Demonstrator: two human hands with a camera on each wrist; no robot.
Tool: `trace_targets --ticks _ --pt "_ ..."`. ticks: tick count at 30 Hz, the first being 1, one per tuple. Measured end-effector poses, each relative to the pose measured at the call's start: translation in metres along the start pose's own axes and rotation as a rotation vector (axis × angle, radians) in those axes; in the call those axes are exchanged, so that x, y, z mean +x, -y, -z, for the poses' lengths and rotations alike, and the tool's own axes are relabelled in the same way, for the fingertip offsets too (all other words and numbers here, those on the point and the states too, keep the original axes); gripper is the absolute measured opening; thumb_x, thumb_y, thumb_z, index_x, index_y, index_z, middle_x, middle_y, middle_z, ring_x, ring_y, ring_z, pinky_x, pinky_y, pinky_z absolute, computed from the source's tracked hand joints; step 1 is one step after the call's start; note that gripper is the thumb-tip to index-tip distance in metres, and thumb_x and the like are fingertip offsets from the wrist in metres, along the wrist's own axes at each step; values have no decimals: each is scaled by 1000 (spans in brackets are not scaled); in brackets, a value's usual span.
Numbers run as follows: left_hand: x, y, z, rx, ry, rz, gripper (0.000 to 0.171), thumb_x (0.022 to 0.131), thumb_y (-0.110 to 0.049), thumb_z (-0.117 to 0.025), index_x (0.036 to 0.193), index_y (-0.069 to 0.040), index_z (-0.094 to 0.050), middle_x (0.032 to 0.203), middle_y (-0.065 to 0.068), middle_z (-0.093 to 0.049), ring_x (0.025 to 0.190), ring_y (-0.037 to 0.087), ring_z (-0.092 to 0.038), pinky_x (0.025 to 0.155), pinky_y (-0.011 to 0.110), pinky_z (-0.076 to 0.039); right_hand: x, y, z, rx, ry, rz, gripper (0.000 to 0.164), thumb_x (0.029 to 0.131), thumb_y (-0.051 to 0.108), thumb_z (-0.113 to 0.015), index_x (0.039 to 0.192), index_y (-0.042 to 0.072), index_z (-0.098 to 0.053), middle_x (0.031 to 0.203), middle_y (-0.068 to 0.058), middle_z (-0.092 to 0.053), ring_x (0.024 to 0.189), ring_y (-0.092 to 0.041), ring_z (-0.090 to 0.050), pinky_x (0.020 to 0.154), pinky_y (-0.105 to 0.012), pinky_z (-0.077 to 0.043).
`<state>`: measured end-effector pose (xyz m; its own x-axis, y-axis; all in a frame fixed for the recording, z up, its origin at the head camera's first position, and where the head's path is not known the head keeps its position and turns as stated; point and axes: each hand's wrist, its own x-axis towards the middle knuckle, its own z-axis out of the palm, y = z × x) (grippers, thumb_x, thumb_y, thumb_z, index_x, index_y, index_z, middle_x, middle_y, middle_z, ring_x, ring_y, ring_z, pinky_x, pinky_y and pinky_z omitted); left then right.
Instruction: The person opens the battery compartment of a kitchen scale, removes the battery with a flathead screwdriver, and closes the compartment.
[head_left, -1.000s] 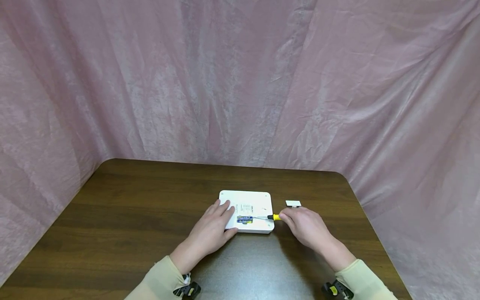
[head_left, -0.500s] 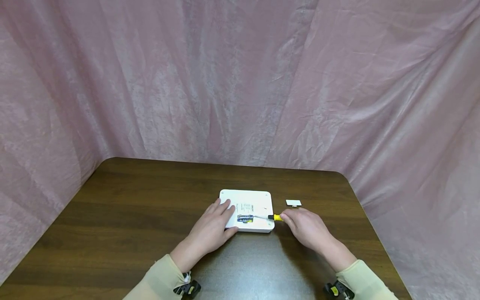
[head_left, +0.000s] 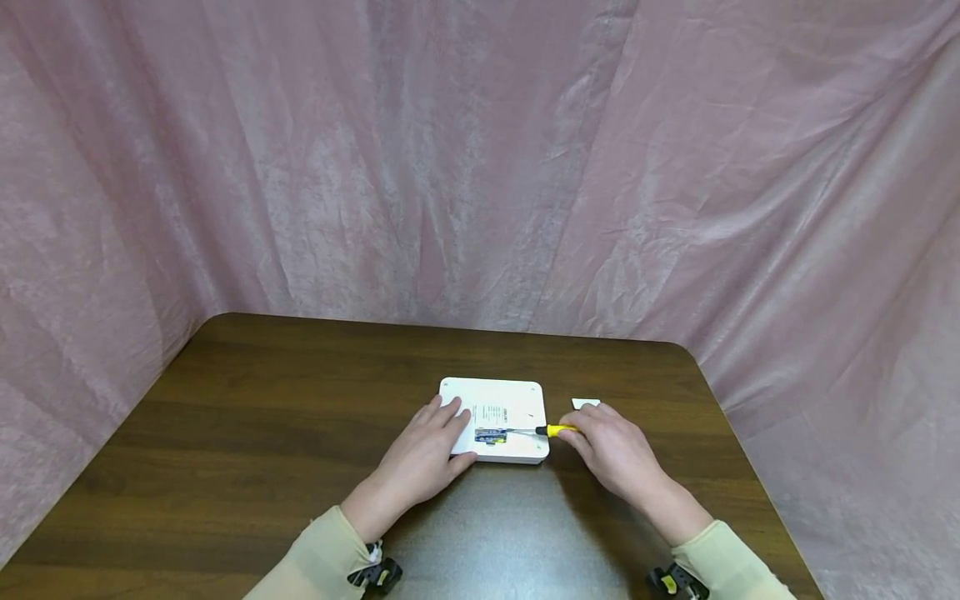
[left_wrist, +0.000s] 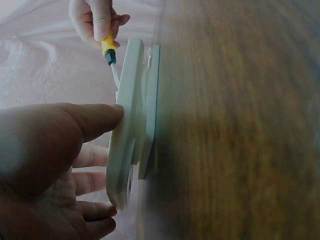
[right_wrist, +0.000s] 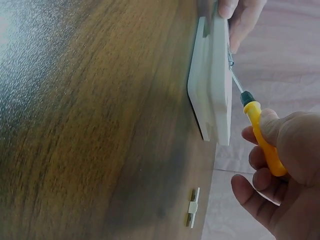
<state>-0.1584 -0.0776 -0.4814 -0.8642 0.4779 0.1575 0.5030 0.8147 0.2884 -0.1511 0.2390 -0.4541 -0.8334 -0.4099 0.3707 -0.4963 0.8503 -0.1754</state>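
Observation:
A flat white square device [head_left: 495, 395] lies on the table with its printed, screwed side up and a thinner plate under it. My left hand [head_left: 422, 454] rests on its left part, fingers spread and thumb at the near edge. In an uncovered compartment sit blue batteries [head_left: 491, 436]. My right hand [head_left: 617, 450] grips a yellow-handled screwdriver [right_wrist: 267, 145] from the right. The thin metal shaft [right_wrist: 236, 80] reaches low across the device, its tip at the batteries. A small white battery cover [head_left: 583, 402] lies beyond the right hand, partly hidden by it.
The brown wooden table [head_left: 315, 392] has rounded far corners. Pink curtains [head_left: 450, 167] hang behind it and along the sides. A dark camera mount is strapped on each wrist below the pale sleeves [head_left: 311, 554].
My right hand has shifted slightly, its fingers further along the screwdriver handle's far side, so more yellow shows and the battery cover is more hidden. The left hand stays on the device.

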Motion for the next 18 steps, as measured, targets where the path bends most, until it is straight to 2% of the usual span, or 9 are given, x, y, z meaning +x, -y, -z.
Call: trace_targets --ticks 4,18 --pt "0 0 0 -2 3 2 65 104 -41 -79 153 -1 -64 166 23 -51 157 50 -40 129 59 -35 0 1 1 3 -30 31 10 97 20 -88 104 20 -80 93 10 -70 88 -14 -63 70 -40 -58" --pt "-1 1 -2 -4 -8 -5 65 105 -42 -78 153 -1 -63 166 23 -51 157 50 -40 128 60 -35 0 2 4 0 -55 24 3 101 20 -83 103 20 -81 90 12 -68 86 -13 -62 68 -38 -57"
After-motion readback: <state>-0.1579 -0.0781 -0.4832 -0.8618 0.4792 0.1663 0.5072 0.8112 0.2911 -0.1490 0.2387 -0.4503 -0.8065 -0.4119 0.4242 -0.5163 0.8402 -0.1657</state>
